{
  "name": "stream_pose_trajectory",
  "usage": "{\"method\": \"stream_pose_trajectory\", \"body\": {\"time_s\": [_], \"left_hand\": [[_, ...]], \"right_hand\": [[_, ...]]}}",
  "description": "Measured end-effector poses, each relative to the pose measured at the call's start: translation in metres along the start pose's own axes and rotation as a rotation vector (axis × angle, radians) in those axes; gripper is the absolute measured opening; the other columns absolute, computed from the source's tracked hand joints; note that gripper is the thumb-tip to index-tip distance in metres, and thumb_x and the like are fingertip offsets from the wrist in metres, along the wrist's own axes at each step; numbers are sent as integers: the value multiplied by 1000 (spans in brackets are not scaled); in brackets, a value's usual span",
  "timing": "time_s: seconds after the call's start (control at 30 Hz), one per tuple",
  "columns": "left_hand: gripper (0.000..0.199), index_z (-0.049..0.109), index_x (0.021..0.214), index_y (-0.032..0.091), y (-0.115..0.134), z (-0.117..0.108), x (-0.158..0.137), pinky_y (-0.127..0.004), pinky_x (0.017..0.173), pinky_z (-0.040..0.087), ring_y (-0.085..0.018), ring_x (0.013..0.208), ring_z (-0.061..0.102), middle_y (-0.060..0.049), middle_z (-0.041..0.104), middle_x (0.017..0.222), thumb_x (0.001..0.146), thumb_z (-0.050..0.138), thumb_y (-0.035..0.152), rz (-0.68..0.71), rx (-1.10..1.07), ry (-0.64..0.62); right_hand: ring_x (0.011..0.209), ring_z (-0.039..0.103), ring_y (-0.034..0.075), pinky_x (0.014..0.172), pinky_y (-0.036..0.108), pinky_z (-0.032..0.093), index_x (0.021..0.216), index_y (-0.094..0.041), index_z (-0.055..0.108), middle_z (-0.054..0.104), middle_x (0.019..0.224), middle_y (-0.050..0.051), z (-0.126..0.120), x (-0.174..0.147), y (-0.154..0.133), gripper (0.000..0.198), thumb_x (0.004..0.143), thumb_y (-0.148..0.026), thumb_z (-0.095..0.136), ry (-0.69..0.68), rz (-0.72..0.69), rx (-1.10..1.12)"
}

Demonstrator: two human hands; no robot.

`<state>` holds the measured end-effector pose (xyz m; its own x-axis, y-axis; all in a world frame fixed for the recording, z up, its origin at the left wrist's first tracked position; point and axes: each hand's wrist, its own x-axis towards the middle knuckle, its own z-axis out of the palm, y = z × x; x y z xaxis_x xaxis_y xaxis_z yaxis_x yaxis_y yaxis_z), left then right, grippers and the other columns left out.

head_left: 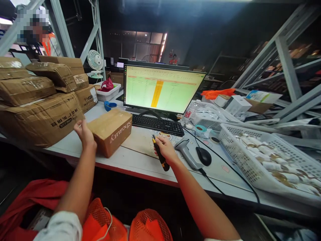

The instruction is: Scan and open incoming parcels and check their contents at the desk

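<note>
My right hand (164, 149) is closed around a black and yellow utility knife (162, 157), its tip pointing up and away from me over the front of the desk. At the left end of a brown cardboard box (110, 130) is my left hand (85, 134), fingers loosely bent and apart, gripping nothing. Whether its palm side touches the box I cannot tell. The box lies closed near the desk's front edge, with white "beauty" lettering on its side. A grey barcode scanner (188, 154) rests just right of my right hand.
Stacked cartons (42, 117) fill the desk's left side. Behind the box stand a monitor (163, 88) and keyboard (157, 124). To the right are a mouse (203, 156), tape rolls (200, 129), a cable and a white basket (240, 157) of small rolled items. Another person (51, 43) is far left.
</note>
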<state>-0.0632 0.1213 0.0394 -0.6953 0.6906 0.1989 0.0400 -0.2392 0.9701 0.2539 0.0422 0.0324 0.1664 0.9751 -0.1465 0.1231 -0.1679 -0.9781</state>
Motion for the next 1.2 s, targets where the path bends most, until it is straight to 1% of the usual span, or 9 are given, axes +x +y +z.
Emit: {"method": "stream_pose_trajectory", "body": {"time_s": [0.03,0.1,0.2,0.3,0.33,0.4,0.5,0.63,1.2], "left_hand": [[45,39,141,19,-7,-11,-34,-43,111,48,-23,127,57,-16,52,143,99,40,35,78,-52,61],[59,34,150,24,-18,-35,-107,-46,126,32,-26,149,40,-17,37,161,98,56,40,289,0,-110],[59,47,151,31,-5,-69,-180,-54,128,28,-34,161,19,-11,5,176,95,66,39,501,252,-807],[48,66,136,34,35,-82,-168,-47,120,45,-32,150,43,-8,37,167,90,74,43,537,314,-1623],[39,69,132,34,47,-78,-148,-42,117,48,-27,142,55,-6,54,156,93,70,42,516,278,-1725],[36,70,131,33,62,-58,-99,-42,118,46,-24,135,60,-5,64,146,97,65,43,615,252,-1468],[65,67,138,27,57,-18,-36,-59,126,30,-37,149,43,-9,51,158,83,77,60,817,507,-949],[82,58,149,32,32,8,-7,-60,123,32,-41,149,40,-6,38,167,79,75,70,784,819,-1024],[87,51,156,39,30,-11,-26,-57,101,51,-45,123,60,-7,44,164,80,64,81,800,980,-889]], "right_hand": [[44,55,12,42,20,47,123,-15,64,59,59,-3,-4,2,5,31,101,-32,49,15,17,6],[45,56,12,42,20,47,126,-16,64,59,60,-3,-12,5,13,33,100,-33,50,43,42,10],[45,56,12,42,21,47,124,-15,65,59,60,-3,-20,10,16,34,98,-34,53,61,24,0],[44,55,12,41,21,46,117,-13,68,58,59,-3,-28,13,9,30,98,-32,54,101,-35,-61],[44,54,11,41,21,46,117,-13,68,57,59,-3,-31,13,5,30,98,-32,54,119,-43,-80],[44,54,11,41,21,46,120,-13,68,57,59,-3,-33,11,-2,31,99,-31,52,130,-42,-109],[45,54,11,40,20,46,118,-13,69,56,61,-2,-31,3,-12,31,100,-29,50,77,-76,-131],[48,54,11,41,20,47,117,-14,69,56,62,-2,-19,-11,-16,30,100,-28,48,30,-107,-133],[47,53,12,43,23,47,114,-13,68,56,63,-2,2,-68,-11,50,90,-55,55,-23,-43,-82]]}}
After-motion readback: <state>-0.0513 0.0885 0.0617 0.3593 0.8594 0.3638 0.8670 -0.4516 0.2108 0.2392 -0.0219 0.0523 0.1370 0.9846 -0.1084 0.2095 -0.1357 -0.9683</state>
